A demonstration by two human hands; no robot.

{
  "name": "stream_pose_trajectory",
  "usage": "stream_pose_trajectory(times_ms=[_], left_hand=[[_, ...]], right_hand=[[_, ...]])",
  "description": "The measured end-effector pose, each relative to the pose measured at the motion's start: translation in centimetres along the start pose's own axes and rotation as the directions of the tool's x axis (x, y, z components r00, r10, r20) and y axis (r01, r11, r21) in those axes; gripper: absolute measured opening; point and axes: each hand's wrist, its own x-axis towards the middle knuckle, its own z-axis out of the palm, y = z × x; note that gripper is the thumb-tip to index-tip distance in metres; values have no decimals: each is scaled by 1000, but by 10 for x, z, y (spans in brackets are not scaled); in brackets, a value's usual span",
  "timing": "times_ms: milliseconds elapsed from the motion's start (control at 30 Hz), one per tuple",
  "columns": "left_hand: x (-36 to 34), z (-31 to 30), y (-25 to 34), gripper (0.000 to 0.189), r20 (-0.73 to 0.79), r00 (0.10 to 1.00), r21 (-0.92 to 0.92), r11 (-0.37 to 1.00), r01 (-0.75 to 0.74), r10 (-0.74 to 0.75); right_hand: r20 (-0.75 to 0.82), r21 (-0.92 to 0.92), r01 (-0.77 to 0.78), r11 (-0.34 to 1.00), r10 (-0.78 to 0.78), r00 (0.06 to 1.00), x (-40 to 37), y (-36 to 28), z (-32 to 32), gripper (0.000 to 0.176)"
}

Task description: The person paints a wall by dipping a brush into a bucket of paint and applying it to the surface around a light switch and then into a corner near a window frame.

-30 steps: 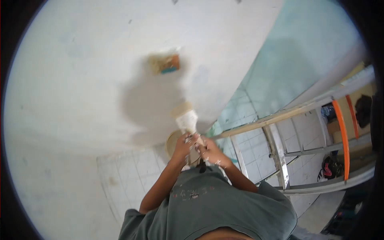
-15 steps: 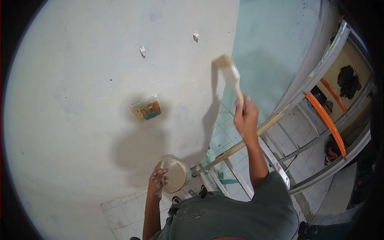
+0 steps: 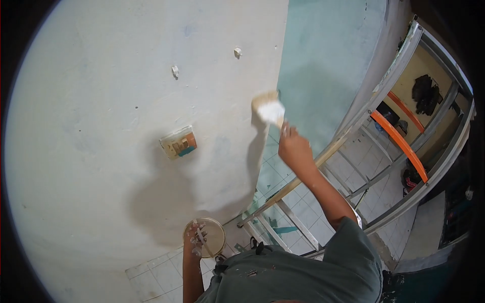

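Note:
Raised in front of the wall, my right hand (image 3: 295,148) is closed around the handle of a wide paintbrush (image 3: 271,110). The brush has a white ferrule and pale bristles, which overlap the white painted area close to the border with the green. Lower down, my left hand (image 3: 194,236), spotted with paint, grips a round bucket (image 3: 217,233) at its near-left side. A pale strip runs across the bucket under my fingers, and off-white paint shows inside.
The white wall (image 3: 111,166) carries an uncovered switch box (image 3: 179,143) and two small white fixtures. Green wall (image 3: 323,65) lies to the right. A metal ladder (image 3: 298,224) leans beside me, near a frame with orange bars (image 3: 401,146). Tiled floor lies below.
The brush has moved down and left and turned its broad face toward me. My left hand and the bucket sit slightly lower and further left in view, and the whole view has shifted a little.

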Motion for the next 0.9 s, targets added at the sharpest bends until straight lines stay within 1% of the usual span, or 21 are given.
stream_pose_trajectory(times_ms=[33, 67, 133, 167, 200, 233, 300, 333, 367, 400, 433, 467, 500, 533, 600, 633, 700, 800, 867, 900], left_hand=[[0, 0, 1, 34, 5, 1000, 0, 1000, 0, 0], [0, 0, 1, 31, 8, 1000, -2, 1000, -1, 1], [-1, 2, 2, 29, 16, 1000, -5, 1000, -5, 5], [-2, 4, 4, 29, 62, 998, -4, 1000, -6, 7], [-1, 5, 6, 29, 108, 994, -2, 1000, -13, 13], [0, 6, 6, 29, 113, 993, 0, 1000, -25, 25], [5, 6, 3, 37, 162, 986, -45, 999, -28, 35], [5, 7, 6, 37, 173, 984, -42, 998, -47, 53], [2, 9, 10, 36, 210, 977, -51, 998, -30, 40], [2, 10, 11, 35, 246, 969, -61, 998, -11, 26], [5, 9, 8, 35, 258, 965, -64, 998, -29, 45], [9, 6, 5, 35, 260, 964, -41, 998, -42, 51], [12, 6, 4, 34, 255, 965, -24, 998, -54, 59], [11, 10, 7, 34, 249, 965, -47, 996, -74, 84], [2, 11, 10, 34, 224, 974, 12, 1000, -25, 22], [1, 12, 11, 34, 210, 977, -15, 999, -41, 43], [1, 12, 12, 36, 204, 979, 14, 1000, 25, -27], [-6, 11, 17, 35, 176, 984, 16, 1000, 22, -24], [-12, 7, 20, 35, 165, 986, 11, 1000, 15, -17], [-14, 6, 22, 36, 160, 987, 10, 1000, 8, -10]], right_hand=[[82, 0, 50, 999, -49, 995, -14, 0, 5, 32], [81, -5, 46, 999, -46, 996, -19, 2, 8, 32], [312, 85, 152, 985, -171, 935, -25, 6, 6, 21], [306, 82, 151, 985, -169, 937, -20, 11, 1, 21], [325, 54, 234, 971, -238, 915, -5, 15, -12, 15], [343, 27, 314, 949, -304, 889, 13, 19, -26, 10], [284, -38, 280, 959, -258, 923, 56, 25, -65, 8], [246, -86, 274, 958, -246, 938, 78, 26, -95, 8], [206, -136, 265, 955, -234, 950, 97, 28, -126, 9], [138, -206, 258, 944, -233, 963, 114, 33, -149, 11], [68, -277, 248, 928, -238, 969, 129, 39, -170, 13], [-64, -313, 234, 921, -266, 962, 140, 44, -189, 14], [-152, -364, 160, 917, -228, 962, 149, 42, -210, 15], [-269, -412, 192, 890, -321, 908, 160, 43, -224, 15], [-391, -392, 43, 919, -209, 896, 172, 25, -246, 11], [-402, -387, 68, 920, -234, 885, 178, 14, -246, 11], [-544, -406, 75, 911, -307, 781, 187, -9, -245, 10], [-543, -413, 108, 904, -340, 768, 183, -46, -218, 14], [-404, -507, 141, 850, -379, 833, 156, -76, -202, 14], [-368, -559, 193, 807, -449, 814, 141, -88, -191, 15]])
